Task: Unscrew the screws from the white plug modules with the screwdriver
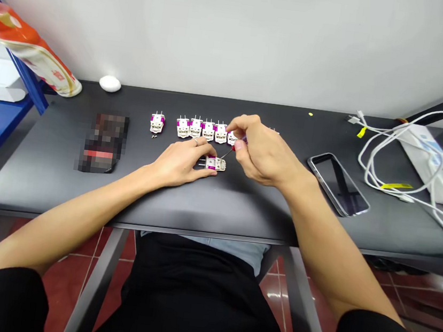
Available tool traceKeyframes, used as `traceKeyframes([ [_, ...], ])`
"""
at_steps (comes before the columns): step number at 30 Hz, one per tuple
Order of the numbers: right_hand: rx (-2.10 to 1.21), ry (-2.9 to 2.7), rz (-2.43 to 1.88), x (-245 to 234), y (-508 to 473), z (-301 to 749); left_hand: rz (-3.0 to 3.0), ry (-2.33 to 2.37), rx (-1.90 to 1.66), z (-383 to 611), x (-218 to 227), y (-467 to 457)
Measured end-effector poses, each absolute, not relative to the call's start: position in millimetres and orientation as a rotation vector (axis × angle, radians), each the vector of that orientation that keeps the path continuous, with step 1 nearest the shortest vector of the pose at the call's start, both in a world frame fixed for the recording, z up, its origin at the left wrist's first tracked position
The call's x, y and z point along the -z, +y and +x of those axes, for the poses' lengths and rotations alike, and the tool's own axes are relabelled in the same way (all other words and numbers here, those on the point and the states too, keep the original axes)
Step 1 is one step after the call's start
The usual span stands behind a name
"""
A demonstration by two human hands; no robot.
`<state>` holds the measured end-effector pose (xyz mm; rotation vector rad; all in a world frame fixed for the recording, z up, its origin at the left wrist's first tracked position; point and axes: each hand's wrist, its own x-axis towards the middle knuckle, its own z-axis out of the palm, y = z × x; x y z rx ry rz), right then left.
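Note:
My left hand (185, 161) lies on the dark table, thumb and fingers closed around a white and purple electrical plug (216, 163). The plug rests flat, its prongs toward my palm. My right hand (261, 152) grips a screwdriver (233, 147) with a red handle end, most of it hidden by the fingers. Its thin shaft slants down to the plug. Behind my hands stands a row of similar plugs (196, 127), prongs pointing away, partly covered by my right hand. One more plug (157, 122) sits apart on the left, with tiny brass-coloured screws (154, 136) before it.
A phone (340, 184) lies right of my right forearm, beside tangled white cables (385, 148) and a white-blue box (427, 164). To the left are a blurred-out dark object (105, 143), a white egg-shaped item (110, 84) and an orange-white bottle (37, 52). A wall closes off the back.

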<state>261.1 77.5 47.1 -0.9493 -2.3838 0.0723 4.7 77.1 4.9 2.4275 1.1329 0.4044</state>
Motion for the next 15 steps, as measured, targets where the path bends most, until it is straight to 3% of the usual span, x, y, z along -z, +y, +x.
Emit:
traceKeyframes([
  [15, -0.094, -2.399, -1.098, -45.6, 78.9, 259.2, 2.436, 1.109, -0.405, 3.6, -4.7, 78.2],
])
